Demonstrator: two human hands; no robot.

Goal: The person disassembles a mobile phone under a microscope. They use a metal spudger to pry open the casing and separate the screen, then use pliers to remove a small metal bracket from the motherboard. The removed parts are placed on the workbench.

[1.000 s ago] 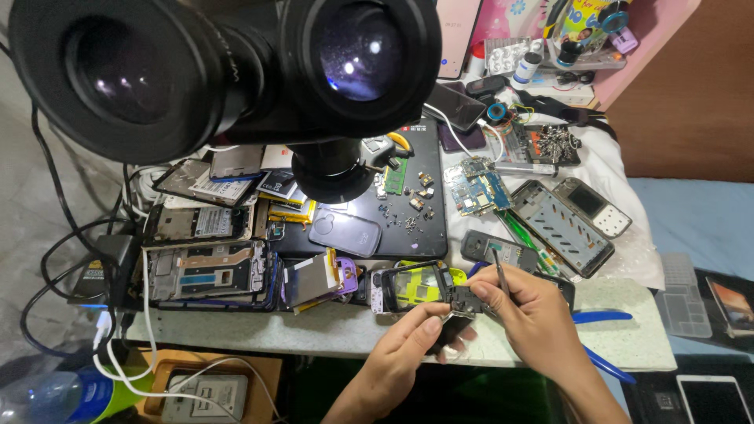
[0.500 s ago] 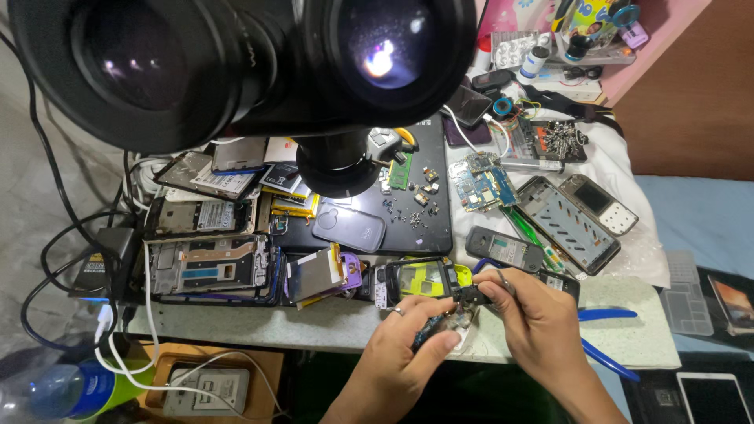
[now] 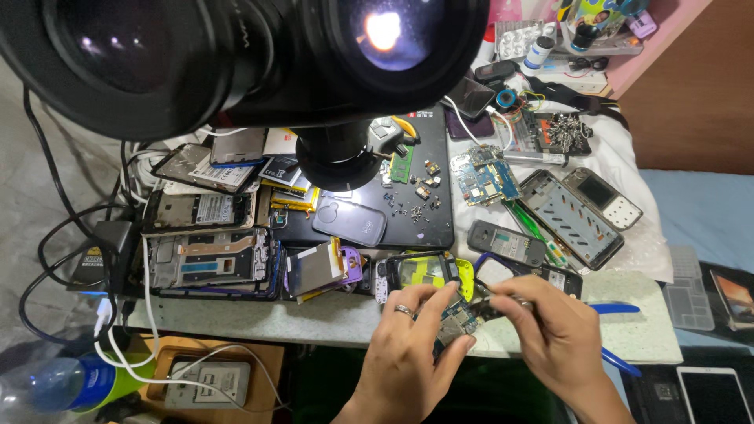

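- Left hand [image 3: 408,353], ring on one finger, grips a small circuit board [image 3: 455,320] from below and the side, fingers curled round its near edge.
- Right hand [image 3: 554,334] pinches the board's far end, fingertips closed; a thin metal tool seems to sit under the fingers, too hidden to be sure.
- Board is held just above the front edge of the pale worktable [image 3: 636,334], between both hands.
- Just behind the board: a phone frame with yellow-green inner part [image 3: 424,271].
- Left of it, a loose display panel [image 3: 314,267] and several opened phone bodies [image 3: 208,259].
- Black mat [image 3: 428,200] with small screws lies further back.
- Microscope eyepieces [image 3: 236,55] fill the top of the view.
- Blue-handled pliers [image 3: 616,310] lie right of the right hand.
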